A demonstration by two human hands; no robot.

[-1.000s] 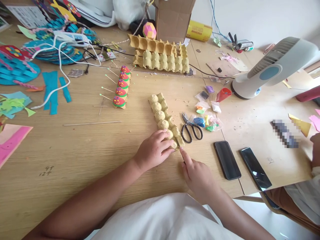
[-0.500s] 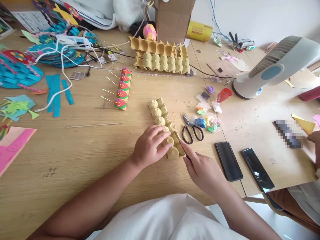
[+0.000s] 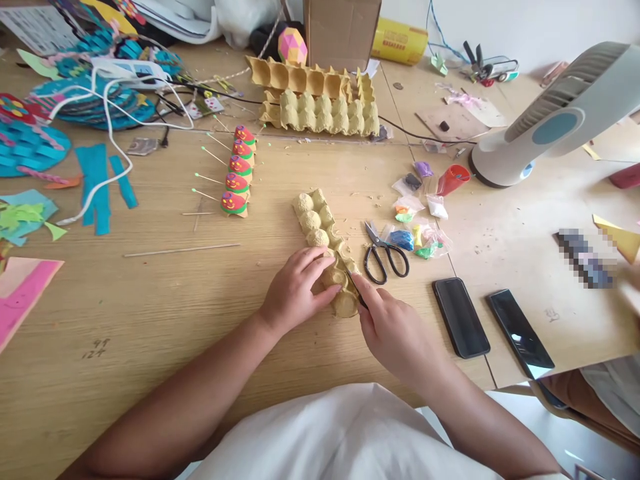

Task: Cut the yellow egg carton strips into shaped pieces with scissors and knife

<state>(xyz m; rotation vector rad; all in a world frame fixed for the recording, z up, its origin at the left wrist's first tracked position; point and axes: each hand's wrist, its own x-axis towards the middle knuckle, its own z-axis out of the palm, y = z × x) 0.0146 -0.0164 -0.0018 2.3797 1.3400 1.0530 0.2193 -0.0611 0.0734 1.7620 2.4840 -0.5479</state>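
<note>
A yellowish pulp egg carton strip [image 3: 310, 219], its cups bottom-up, lies lengthwise in front of me. My left hand [image 3: 295, 287] grips it from the left, with fingers over the cups and the thumb near the close end. In my right hand [image 3: 397, 327] is a slim knife with a dark handle [image 3: 361, 300], its blade against the carton's near right side. My fingers partly cover the blade and the cut. Black-handled scissors [image 3: 386, 257] lie partly opened just right of the carton.
Bags of coloured clay [image 3: 403, 239], a red cup [image 3: 454, 179], two phones [image 3: 461, 317] and a white fan [image 3: 540, 127] stand or lie to the right. A painted egg-carton caterpillar [image 3: 236, 181] and a thin stick [image 3: 183, 250] lie left. More egg cartons [image 3: 327, 115] are behind.
My right hand and the knife have shifted slightly left, farther in over the carton. My left hand keeps its hold. The whole view has shifted a little.
</note>
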